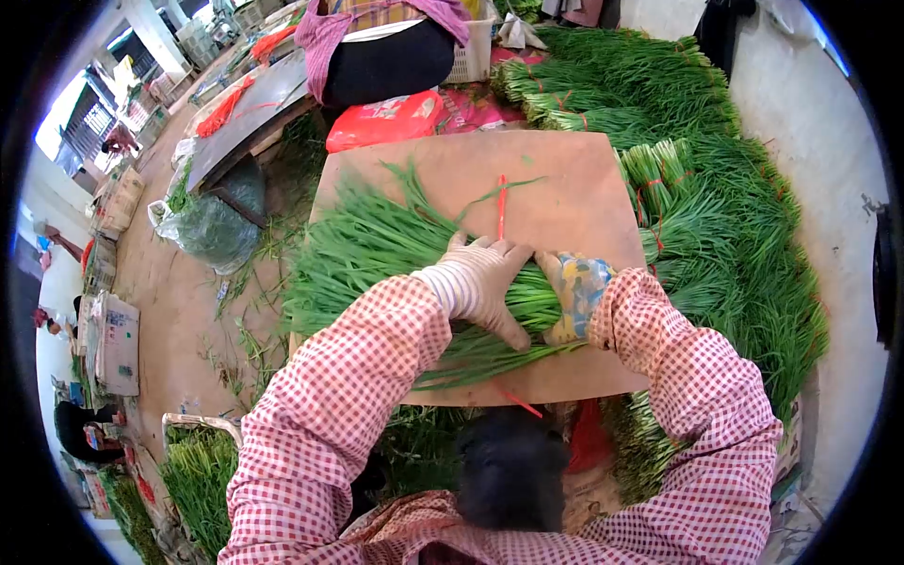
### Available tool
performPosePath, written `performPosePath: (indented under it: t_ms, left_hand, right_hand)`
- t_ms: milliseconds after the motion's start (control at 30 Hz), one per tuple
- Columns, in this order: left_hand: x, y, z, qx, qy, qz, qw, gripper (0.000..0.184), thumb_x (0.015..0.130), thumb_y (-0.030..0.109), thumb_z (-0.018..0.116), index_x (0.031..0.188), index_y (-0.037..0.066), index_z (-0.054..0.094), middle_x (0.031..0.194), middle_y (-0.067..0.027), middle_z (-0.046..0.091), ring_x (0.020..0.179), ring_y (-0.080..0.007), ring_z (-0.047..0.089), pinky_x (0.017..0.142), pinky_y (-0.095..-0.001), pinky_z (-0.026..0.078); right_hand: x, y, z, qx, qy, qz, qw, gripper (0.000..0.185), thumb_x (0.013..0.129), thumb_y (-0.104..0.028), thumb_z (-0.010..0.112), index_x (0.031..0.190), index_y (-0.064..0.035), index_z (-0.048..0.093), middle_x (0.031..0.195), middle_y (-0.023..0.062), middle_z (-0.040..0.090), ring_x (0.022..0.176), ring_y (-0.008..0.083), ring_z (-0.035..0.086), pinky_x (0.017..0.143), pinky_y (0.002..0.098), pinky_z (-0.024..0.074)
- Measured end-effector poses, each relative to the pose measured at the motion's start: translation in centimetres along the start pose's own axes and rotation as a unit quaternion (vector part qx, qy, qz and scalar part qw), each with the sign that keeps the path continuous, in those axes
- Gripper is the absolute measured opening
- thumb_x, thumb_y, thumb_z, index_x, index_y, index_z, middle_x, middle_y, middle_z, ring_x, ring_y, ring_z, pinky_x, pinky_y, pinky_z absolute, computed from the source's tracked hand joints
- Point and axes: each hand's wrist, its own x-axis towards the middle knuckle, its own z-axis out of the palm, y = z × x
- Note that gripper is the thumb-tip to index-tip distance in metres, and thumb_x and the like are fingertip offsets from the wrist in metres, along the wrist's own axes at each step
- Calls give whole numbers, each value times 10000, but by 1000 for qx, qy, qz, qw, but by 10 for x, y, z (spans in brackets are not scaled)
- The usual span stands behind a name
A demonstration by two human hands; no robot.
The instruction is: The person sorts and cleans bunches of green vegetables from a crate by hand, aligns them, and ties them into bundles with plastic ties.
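Observation:
A loose bunch of long green stalks (pixel 367 250) lies across the brown board (pixel 565 179), its leafy ends spread to the left. My left hand (pixel 485 282), in a pale glove with a striped cuff, presses on the bunch from above with its fingers spread. At the bunch's right end my right hand (pixel 570 292), in a patterned glove, is curled against the stalks. A red tie (pixel 502 207) runs under the bunch; its other end sticks out at the board's near edge.
Tied green bundles (pixel 697 188) are heaped along the right, beside a white wall (pixel 810 132). Beyond the board are a red bag (pixel 391 121) and a seated person. A dark table (pixel 254 108), a plastic bag (pixel 221 212) and boxes (pixel 118 344) stand to the left.

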Motion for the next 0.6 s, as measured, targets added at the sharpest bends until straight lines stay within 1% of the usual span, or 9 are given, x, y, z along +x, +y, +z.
performPosePath:
  t_ms: [67, 200, 267, 333, 367, 433, 533, 567, 600]
  left_hand:
    - [1, 3, 1, 5, 8, -8, 1000, 1187, 456, 590, 815, 1408, 94, 307, 1401, -143, 415, 1327, -308, 351, 1079, -551, 226]
    - [10, -1, -2, -36, 25, 10, 999, 1152, 424, 542, 849, 1370, 88, 372, 1346, -155, 471, 1304, -310, 385, 1065, -550, 248]
    - [6, 1, -6, -56, 1, -10, 998, 1117, 436, 541, 843, 1355, 87, 397, 1325, -141, 496, 1298, -307, 396, 1066, -551, 247]
    - [5, 2, -6, -53, -13, -12, 998, 1118, 450, 558, 827, 1362, 80, 392, 1338, -146, 488, 1311, -303, 384, 1084, -545, 223]
    - [6, 2, -2, -38, -5, -14, 999, 1131, 453, 572, 817, 1371, 75, 384, 1349, -153, 479, 1318, -303, 376, 1095, -542, 206]
    - [6, -1, 0, -36, -5, -6, 999, 1176, 458, 604, 792, 1398, 54, 349, 1382, -167, 448, 1338, -307, 352, 1119, -537, 161]
    - [7, -4, 6, -40, 7, -6, 999, 1193, 456, 603, 790, 1402, 37, 334, 1388, -174, 440, 1340, -308, 349, 1121, -541, 152]
    - [9, -6, 15, -39, 46, 2, 998, 1198, 458, 603, 788, 1398, 19, 329, 1395, -182, 429, 1342, -314, 346, 1122, -540, 149]
    - [8, -6, 13, -43, 50, -1, 998, 1198, 458, 603, 788, 1398, 19, 329, 1395, -182, 429, 1342, -314, 346, 1122, -540, 149]
  right_hand:
    - [6, 3, -1, 13, -18, -3, 1000, 958, 657, -403, 797, 1382, 6, 322, 1311, 212, 483, 1220, 339, 480, 1007, 395, 423]
    - [12, 4, -13, 7, -71, -14, 997, 966, 657, -444, 790, 1373, 18, 335, 1308, 208, 489, 1215, 318, 490, 1002, 386, 427]
    - [15, 12, -21, -10, -68, -12, 998, 904, 667, -482, 771, 1357, -32, 399, 1298, 190, 505, 1208, 304, 499, 991, 371, 433]
    - [47, 40, -25, 199, -104, -158, 962, 901, 611, -492, 790, 1324, -49, 459, 1221, 201, 556, 1156, 329, 534, 972, 378, 443]
    - [75, 32, -32, 99, -154, 38, 982, 746, 701, -445, 735, 1313, -91, 497, 1249, 184, 556, 1172, 321, 522, 1021, 385, 402]
    - [95, 28, -48, -41, -21, -67, 997, 619, 770, -368, 677, 1314, -126, 506, 1285, 172, 539, 1187, 326, 510, 1036, 395, 389]
    - [152, 11, -30, -169, 185, -158, 955, 475, 831, -264, 606, 1291, -168, 536, 1272, 160, 550, 1184, 342, 509, 1010, 428, 412]
    - [163, 10, -16, -221, 238, -187, 927, 436, 836, -295, 595, 1258, -190, 561, 1214, 153, 572, 1151, 356, 525, 940, 450, 453]
    - [165, 2, -19, -225, 236, -191, 926, 436, 836, -295, 595, 1258, -190, 561, 1214, 153, 572, 1151, 356, 525, 940, 450, 453]
